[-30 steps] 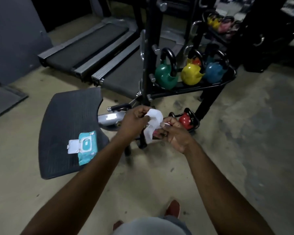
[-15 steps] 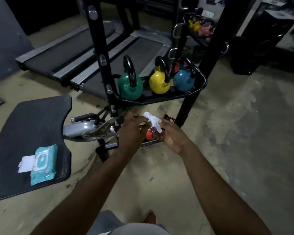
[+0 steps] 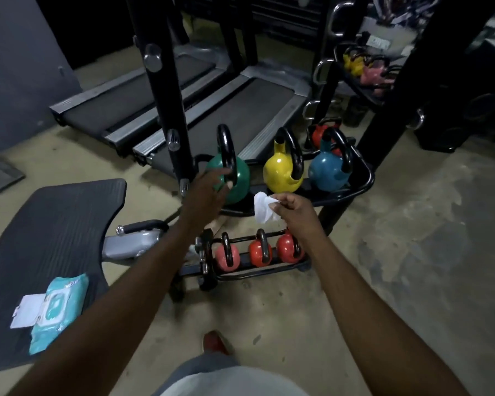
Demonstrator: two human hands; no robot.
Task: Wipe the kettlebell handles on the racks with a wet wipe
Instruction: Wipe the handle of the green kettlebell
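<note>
A green kettlebell (image 3: 239,181), a yellow kettlebell (image 3: 280,172) and a blue kettlebell (image 3: 327,172) stand on the middle shelf of a black rack (image 3: 366,181), each with a black handle. Three small red and pink kettlebells (image 3: 259,252) sit on the bottom shelf. My left hand (image 3: 207,192) reaches out with fingers spread, its fingertips at the base of the green kettlebell's handle (image 3: 227,151). My right hand (image 3: 293,210) pinches a crumpled white wet wipe (image 3: 262,207) in front of the shelf, below the yellow kettlebell.
A teal wet-wipe pack (image 3: 55,307) with its flap open lies on a dark padded bench (image 3: 49,224) at the left. Two treadmills (image 3: 183,104) stand behind the rack. A second rack (image 3: 363,70) with yellow and pink kettlebells stands at the back right. Bare concrete floor lies right.
My hands have parted: the left let go of the wipe and reached up to the green kettlebell, the right kept the wipe. The view moved closer to the rack.
</note>
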